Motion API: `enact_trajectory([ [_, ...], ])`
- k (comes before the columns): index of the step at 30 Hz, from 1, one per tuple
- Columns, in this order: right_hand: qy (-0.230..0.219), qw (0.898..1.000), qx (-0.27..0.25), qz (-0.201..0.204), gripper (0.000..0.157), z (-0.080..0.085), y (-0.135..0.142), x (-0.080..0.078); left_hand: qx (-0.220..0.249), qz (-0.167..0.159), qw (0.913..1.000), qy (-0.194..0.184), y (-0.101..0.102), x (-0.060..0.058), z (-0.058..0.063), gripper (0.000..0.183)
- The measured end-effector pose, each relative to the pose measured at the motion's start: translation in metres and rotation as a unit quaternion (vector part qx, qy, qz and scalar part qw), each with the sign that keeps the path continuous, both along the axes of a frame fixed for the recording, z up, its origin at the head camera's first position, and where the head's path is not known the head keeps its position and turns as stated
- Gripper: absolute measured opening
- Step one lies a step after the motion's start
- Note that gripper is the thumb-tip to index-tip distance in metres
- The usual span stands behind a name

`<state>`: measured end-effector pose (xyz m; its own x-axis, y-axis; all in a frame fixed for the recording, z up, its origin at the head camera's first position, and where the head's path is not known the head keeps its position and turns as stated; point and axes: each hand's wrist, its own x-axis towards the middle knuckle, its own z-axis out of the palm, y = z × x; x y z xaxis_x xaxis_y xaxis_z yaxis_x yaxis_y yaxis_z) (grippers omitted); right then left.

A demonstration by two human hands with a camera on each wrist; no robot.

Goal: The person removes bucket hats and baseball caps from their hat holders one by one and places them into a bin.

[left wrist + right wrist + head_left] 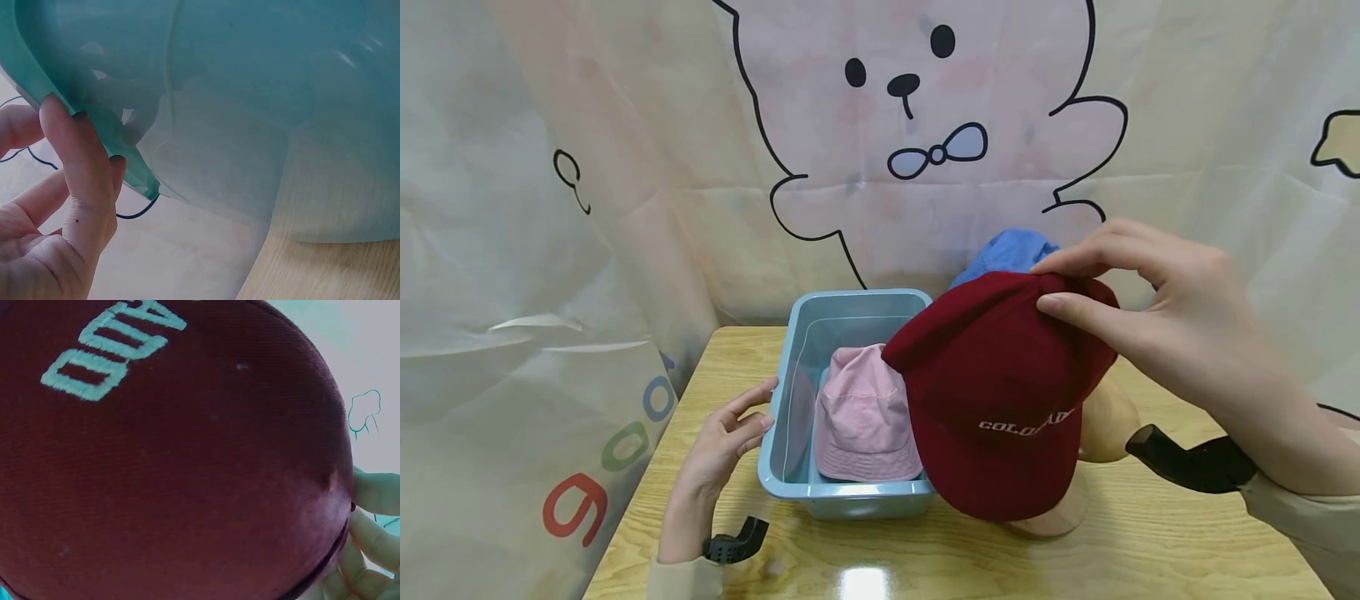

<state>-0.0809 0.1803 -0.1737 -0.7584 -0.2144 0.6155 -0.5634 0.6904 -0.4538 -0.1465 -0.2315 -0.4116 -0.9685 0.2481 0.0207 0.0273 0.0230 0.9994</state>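
Note:
My right hand (1180,308) pinches the crown of a dark red baseball cap (1000,392) between thumb and fingers. The cap hangs brim down, at the right side of a light blue plastic bin (868,491), with white lettering on its front. The right wrist view is mostly filled by the cap. Inside the bin sits a pink bucket hat (865,417). My left hand (722,442) touches the bin's left rim with its fingertips, its fingers loosely bent; the left wrist view shows them against the rim's outer side.
Behind the red cap, a blue hat (1009,252) shows only in part. A wooden stand (1108,421) with a round base is mostly hidden by the cap. A printed curtain (662,150) hangs behind the wooden table (1180,533).

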Motion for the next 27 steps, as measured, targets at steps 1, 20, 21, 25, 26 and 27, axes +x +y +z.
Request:
enact_trajectory([
  [1,-0.004,1.000,-0.002,0.001,0.027,0.001,-0.002,-0.001,0.000,0.001,1.0000,-0.001,0.000,0.000,0.000,0.052],
  [20,-0.062,0.995,-0.057,0.048,0.012,0.009,-0.039,-0.024,0.007,-0.004,1.0000,0.000,0.000,0.000,-0.002,0.054],
  [21,-0.066,0.995,-0.060,0.050,0.012,0.010,-0.041,-0.024,0.007,-0.004,1.0000,-0.001,0.001,0.000,-0.001,0.054],
  [25,-0.103,0.990,-0.076,0.060,0.012,0.011,-0.050,-0.027,0.005,-0.002,1.0000,-0.002,0.001,0.000,-0.001,0.053],
  [26,-0.112,0.989,-0.078,0.063,0.012,0.011,-0.052,-0.028,0.004,-0.002,1.0000,-0.002,0.001,0.000,0.000,0.053],
  [27,-0.120,0.987,-0.079,0.066,0.012,0.011,-0.054,-0.028,0.004,-0.002,1.0000,-0.001,0.001,0.001,0.000,0.053],
])
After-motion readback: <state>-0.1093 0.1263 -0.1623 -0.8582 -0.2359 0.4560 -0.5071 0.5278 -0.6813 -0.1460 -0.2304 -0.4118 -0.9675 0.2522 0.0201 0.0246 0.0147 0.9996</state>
